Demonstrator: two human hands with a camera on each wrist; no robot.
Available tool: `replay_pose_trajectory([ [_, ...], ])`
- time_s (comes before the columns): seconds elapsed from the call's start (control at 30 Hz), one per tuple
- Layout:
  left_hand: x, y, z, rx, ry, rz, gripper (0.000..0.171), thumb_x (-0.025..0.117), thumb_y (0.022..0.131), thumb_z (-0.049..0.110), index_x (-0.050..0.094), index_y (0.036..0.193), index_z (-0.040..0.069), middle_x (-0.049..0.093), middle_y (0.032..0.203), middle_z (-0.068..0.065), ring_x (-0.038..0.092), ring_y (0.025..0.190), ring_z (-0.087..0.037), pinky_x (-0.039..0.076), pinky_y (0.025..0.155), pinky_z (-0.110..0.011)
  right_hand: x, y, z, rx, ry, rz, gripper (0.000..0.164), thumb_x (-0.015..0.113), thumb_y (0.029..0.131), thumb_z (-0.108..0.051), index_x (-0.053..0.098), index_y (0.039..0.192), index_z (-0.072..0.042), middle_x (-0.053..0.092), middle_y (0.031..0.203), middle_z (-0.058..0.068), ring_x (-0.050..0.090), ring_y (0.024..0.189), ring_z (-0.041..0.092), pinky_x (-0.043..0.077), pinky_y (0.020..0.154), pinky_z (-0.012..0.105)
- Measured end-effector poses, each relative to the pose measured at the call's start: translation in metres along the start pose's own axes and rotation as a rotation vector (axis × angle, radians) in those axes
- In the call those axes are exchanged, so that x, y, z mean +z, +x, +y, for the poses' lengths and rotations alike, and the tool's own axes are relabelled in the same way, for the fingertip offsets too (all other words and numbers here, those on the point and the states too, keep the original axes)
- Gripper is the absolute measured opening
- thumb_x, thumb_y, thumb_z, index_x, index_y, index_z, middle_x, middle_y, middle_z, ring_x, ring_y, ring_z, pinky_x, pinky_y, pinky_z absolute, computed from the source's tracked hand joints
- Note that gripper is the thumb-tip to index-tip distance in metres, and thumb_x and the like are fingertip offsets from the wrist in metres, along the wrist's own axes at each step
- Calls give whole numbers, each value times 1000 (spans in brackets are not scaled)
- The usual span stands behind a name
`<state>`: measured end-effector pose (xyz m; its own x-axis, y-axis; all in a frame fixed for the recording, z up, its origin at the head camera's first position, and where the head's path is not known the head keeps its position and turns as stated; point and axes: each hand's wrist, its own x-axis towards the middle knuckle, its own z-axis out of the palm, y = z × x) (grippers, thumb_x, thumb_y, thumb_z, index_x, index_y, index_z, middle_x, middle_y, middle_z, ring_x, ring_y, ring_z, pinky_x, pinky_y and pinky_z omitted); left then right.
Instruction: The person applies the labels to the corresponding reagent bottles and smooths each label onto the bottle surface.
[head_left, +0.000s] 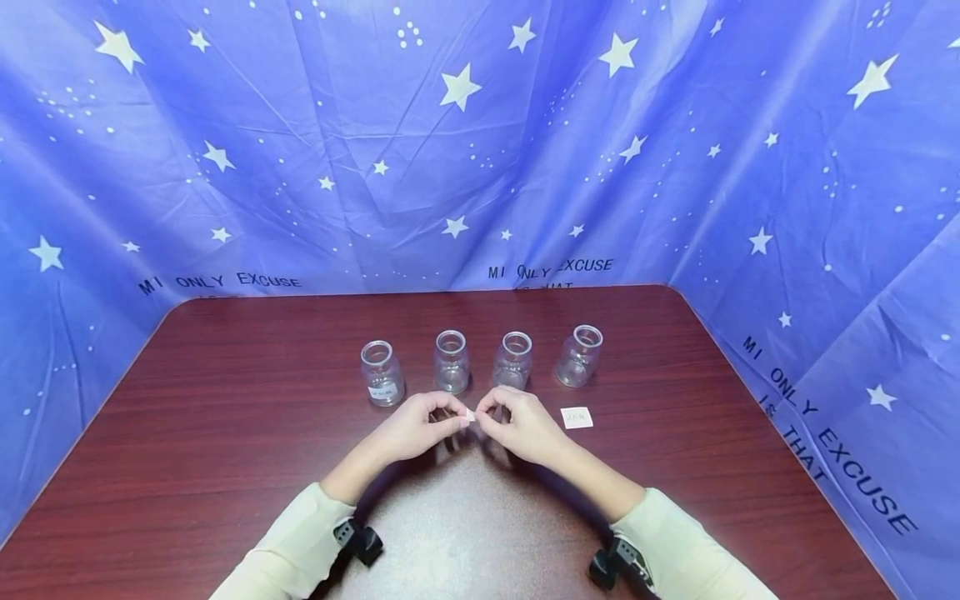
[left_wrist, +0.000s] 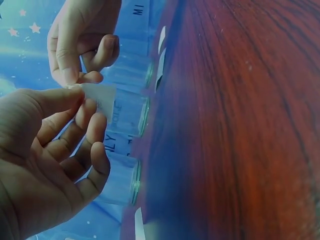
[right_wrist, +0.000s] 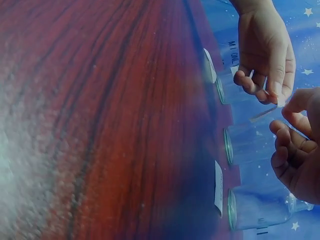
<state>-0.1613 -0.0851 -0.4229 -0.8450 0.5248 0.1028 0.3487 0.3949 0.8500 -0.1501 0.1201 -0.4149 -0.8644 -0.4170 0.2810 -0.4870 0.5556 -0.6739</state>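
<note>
In the head view my left hand [head_left: 422,425] and right hand [head_left: 522,423] meet fingertip to fingertip above the table, in front of the jars. Between them is a small white paper label [head_left: 470,415]. My left thumb and index finger pinch it, and in the left wrist view the label [left_wrist: 102,97] shows faint marks. The right thumb and index finger pinch at its edge, the other fingers loosely bent. Behind the hands stand clear glass jars: a far-left jar [head_left: 382,375] with a white label on its front, and unlabelled ones, including a middle-left jar [head_left: 452,362].
Another written paper label [head_left: 577,417] lies on the table right of my right hand, in front of the far-right jar [head_left: 579,357]. A further jar [head_left: 513,360] stands just behind the right hand. A blue starry curtain [head_left: 420,167] surrounds the brown wooden table [head_left: 225,417].
</note>
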Motion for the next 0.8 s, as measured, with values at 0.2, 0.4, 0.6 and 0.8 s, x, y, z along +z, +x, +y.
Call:
replay_pose_trajectory([
  [0.2,0,-2,0,-14,-12,9,8,63,87,17,65,87,10,63,79,-2,55,71,-9,47,65,-23,-4,1,-1,73,14,32,5,60,83,-13,62,79,-16,55,73,-6,47,57,9,39,52,18],
  [0.4,0,-4,0,-37,33,17,6,62,86,16,62,83,10,60,75,2,53,67,-5,45,62,-19,-7,2,0,134,39,32,5,60,84,-14,61,80,-17,55,68,-6,46,53,6,38,48,18],
  [0.6,1,-5,1,-80,89,27,7,61,85,17,61,79,12,60,75,4,52,67,-4,44,62,-19,-10,3,1,163,76,70,5,59,85,-15,62,81,-15,54,66,-5,42,55,5,35,49,17],
  [0.8,2,-7,2,-117,94,37,8,61,85,17,61,79,13,59,75,4,52,67,-5,43,62,-19,-13,3,3,178,80,120,4,59,85,-13,62,83,-14,55,68,-5,42,55,6,34,50,17],
])
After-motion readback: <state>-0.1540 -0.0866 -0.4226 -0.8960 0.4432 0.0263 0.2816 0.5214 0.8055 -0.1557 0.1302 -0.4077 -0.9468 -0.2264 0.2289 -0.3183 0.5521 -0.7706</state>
